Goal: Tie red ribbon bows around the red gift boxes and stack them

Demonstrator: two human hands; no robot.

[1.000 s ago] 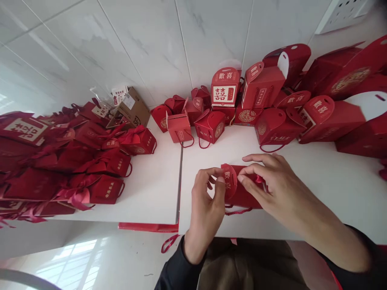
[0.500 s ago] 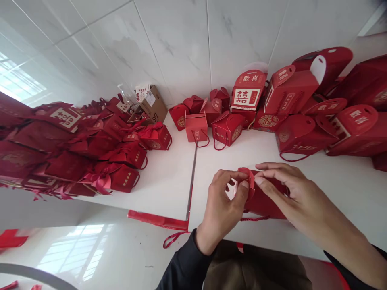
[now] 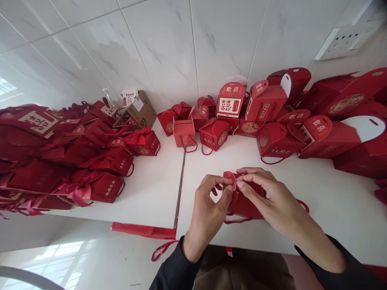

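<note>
A small red gift box (image 3: pixel 245 205) with a cord handle lies on the white table (image 3: pixel 317 201) close to the front edge. My left hand (image 3: pixel 208 209) pinches its round top flap (image 3: pixel 230 177) between thumb and fingers. My right hand (image 3: pixel 269 195) rests over the box from the right, fingertips pressed to the same flap, touching the left fingers. Both hands are closed on the box, and most of its body is hidden under my right palm.
Several open red boxes (image 3: pixel 213 135) stand along the tiled wall at the back and right. A heap of ribbon-tied red boxes (image 3: pixel 90 161) fills the left table, with a brown carton (image 3: pixel 141 108) behind. A red ribbon (image 3: pixel 163 249) hangs at the seam's front edge.
My hands have brought the flaps together; the round flap now stands more upright between my fingertips. The camera view shifted slightly; the boxes around did not move.
</note>
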